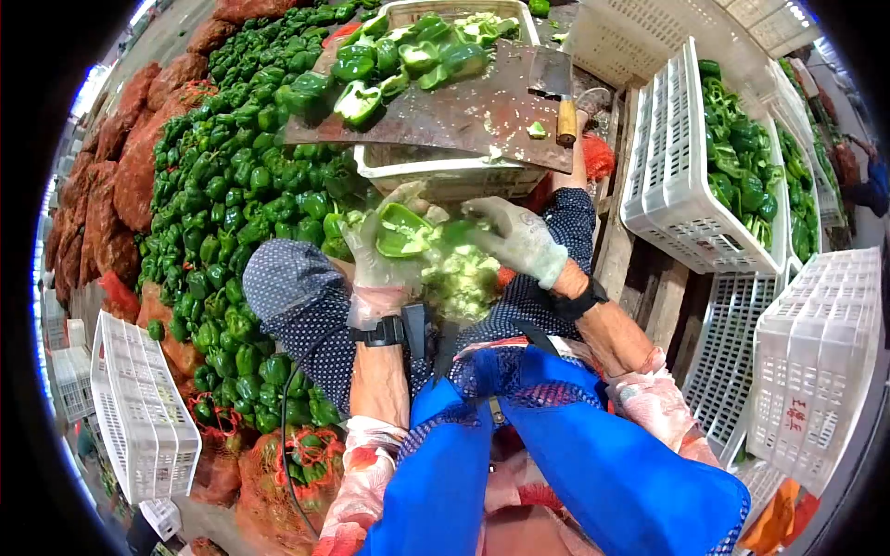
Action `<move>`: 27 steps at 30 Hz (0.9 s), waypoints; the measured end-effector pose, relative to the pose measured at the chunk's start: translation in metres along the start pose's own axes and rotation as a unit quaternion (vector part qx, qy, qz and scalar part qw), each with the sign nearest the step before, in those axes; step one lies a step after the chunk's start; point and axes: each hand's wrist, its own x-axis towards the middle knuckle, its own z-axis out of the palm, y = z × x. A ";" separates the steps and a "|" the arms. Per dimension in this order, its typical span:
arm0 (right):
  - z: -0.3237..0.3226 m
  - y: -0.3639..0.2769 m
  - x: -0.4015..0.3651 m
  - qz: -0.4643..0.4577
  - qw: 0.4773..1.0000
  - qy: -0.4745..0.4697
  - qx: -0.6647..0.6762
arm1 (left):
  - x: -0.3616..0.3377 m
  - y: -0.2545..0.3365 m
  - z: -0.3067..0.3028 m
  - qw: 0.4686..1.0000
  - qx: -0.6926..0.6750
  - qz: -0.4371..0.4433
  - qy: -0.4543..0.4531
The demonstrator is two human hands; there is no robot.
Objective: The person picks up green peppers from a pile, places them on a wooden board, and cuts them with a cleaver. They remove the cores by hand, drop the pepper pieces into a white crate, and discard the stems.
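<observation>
My left hand (375,248), in a pale glove, is closed around a hollowed green bell pepper half (404,232), its cut side facing up. To its right, my gloved right hand (521,239) has its fingers apart and slightly blurred, with nothing visible held in them. A heap of pale pepper cores and seeds (462,283) lies below, between my knees. Ahead of me, a dark cutting board (436,125) rests across a white crate (371,165). Cut bell peppers (422,56) are piled on the board's far side, and a cleaver (566,119) lies at its right end.
Whole green bell peppers (222,199) form a large heap on my left, with red mesh sacks (139,190) behind. On the right, a white crate (663,167) holds cut peppers beside a wooden pallet (669,301). More white crates (816,371) stand at far right and left.
</observation>
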 end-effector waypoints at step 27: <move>-0.034 -0.033 0.008 0.065 0.757 -0.030 0.649 | 0.010 -0.006 -0.031 0.998 0.066 0.001 0.011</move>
